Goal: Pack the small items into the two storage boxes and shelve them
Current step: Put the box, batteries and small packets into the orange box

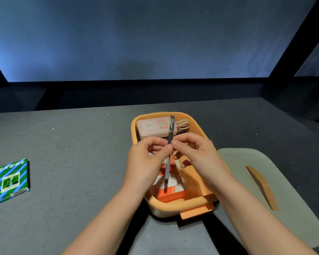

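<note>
I have a clear pen (169, 144) pinched between both my hands, right over the orange storage box (173, 204). My left hand (145, 161) grips the pen's middle with thumb and curled fingers, and my right hand (197, 155) pinches it at the same spot from the other side, fingertips nearly touching those of my left. The pen runs lengthwise over the box, its dark grip end pointing toward the far edge of the tabletop (72, 153) and its other end toward me.

The box sits near the middle of the tabletop, open. At its far end lies a pale pink power bank (151, 128) with a looped beige cable (182, 125) just beside it. At the near end is an orange and white carton (170, 192), under the pen.

A pale green lid (276, 190) with an orange strap lies flat just right of the box, toward the right edge. A blue-and-green striped packet (10, 181) lies well apart by the left edge.
</note>
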`<state>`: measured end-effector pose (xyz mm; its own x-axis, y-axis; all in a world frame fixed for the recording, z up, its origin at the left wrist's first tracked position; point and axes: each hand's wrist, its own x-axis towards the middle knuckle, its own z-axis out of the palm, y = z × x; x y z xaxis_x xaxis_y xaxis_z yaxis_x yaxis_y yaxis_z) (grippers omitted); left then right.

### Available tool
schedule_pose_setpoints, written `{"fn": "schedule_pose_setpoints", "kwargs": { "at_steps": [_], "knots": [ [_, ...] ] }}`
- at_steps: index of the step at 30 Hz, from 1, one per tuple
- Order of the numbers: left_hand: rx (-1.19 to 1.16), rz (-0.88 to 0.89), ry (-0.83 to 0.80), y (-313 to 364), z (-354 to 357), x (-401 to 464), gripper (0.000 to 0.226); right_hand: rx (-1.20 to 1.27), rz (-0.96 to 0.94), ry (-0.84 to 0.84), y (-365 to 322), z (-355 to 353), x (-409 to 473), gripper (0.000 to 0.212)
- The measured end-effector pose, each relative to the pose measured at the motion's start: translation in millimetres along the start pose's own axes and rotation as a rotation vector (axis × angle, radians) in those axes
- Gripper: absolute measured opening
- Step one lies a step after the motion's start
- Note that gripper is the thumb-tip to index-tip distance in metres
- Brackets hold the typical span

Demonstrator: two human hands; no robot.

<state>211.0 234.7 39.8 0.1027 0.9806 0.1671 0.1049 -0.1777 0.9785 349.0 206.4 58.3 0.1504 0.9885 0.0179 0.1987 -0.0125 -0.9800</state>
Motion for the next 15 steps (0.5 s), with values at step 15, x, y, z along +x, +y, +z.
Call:
{"fn": "schedule_pose_setpoints", "kwargs": {
  "at_steps": [15],
  "knots": [
    [0.566, 0.177, 0.089, -56, -43, -23, 0.03, -1.102, 0.374, -0.054, 59, -7, 64, 0.02]
  ]
}}
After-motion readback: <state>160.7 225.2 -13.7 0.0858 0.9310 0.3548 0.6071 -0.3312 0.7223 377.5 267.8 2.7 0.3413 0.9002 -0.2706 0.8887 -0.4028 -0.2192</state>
